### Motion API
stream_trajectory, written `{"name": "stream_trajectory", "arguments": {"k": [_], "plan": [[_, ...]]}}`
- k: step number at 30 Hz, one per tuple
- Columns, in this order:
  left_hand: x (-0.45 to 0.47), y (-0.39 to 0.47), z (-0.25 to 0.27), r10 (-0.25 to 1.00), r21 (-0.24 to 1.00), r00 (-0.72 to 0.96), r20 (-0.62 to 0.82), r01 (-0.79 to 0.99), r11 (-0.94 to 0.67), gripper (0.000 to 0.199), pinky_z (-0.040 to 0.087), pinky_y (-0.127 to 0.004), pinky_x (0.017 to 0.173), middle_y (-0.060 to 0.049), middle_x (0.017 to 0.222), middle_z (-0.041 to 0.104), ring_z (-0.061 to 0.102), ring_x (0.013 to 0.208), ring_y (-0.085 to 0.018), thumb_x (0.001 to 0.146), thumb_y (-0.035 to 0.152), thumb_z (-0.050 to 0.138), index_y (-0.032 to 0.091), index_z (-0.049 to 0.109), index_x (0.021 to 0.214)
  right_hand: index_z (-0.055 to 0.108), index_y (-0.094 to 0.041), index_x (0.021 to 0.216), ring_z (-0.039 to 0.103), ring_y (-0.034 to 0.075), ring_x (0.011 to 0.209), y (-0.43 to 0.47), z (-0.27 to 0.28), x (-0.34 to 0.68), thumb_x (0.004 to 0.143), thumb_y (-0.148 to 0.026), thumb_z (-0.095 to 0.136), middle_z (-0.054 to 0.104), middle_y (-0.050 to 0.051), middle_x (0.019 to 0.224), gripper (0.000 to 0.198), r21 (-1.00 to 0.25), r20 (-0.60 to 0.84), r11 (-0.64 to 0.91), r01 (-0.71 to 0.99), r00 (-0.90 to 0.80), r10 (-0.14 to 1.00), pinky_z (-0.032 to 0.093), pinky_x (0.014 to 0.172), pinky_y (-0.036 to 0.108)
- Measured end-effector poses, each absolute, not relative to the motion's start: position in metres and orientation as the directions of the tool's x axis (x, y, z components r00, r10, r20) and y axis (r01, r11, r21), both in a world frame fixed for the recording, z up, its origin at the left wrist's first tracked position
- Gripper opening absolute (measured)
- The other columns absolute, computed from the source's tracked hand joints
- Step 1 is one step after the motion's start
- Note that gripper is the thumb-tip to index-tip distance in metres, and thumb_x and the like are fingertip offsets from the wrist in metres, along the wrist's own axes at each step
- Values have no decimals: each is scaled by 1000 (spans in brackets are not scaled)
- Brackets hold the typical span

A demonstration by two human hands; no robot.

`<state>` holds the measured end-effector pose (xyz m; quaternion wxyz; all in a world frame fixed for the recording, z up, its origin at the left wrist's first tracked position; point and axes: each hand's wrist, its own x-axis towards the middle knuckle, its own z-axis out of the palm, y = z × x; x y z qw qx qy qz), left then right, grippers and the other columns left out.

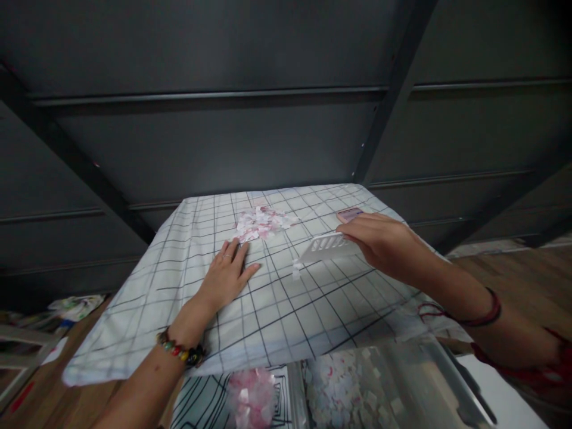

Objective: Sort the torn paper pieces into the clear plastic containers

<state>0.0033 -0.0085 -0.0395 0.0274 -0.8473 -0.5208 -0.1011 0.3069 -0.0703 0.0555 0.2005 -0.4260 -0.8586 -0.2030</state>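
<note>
Panel (328, 254), white with slanted slots, is pinched by right fingers (356, 231); left fingers (241, 254) lie spread on checked cloth (286, 307).

Checked cloth (286, 316): open lane ran between left hand (226, 277) and white slotted piece (328, 249) in right hand (386, 245). Paper scraps (261, 223) obstructed reach beyond left fingertips; dark panelled wall (223, 143) bounded far side.

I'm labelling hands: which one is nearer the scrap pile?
The left hand: it rests at the near edge of the scrap pile. The right hand is farther off, to the pile's right, holding a white slotted piece.
</note>
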Motion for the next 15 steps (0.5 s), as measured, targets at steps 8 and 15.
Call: {"name": "stream_trajectory", "arguments": {"k": [8, 15], "plan": [[3, -8, -40, 871, 56, 450, 197, 882, -468, 71, 24, -49, 104, -20, 142, 29, 19, 133, -33, 90, 61, 18, 8, 36, 134, 61, -17, 80, 56, 17, 73, -81, 61, 303, 76, -1, 39, 63, 4, 74, 27, 112, 464, 523, 845, -510, 724, 42, 69, 30], [2, -8, -42, 868, 47, 447, 217, 883, -467, 66, 25, -49, 103, -18, 142, 30, 20, 132, -33, 91, 58, 20, 11, 35, 134, 62, -17, 81, 57, 18, 71, -88, 65, 302, 74, 0, 39, 63, 4, 70, 30, 125, 475, 521, 844, -512, 716, 41, 67, 30]]}}
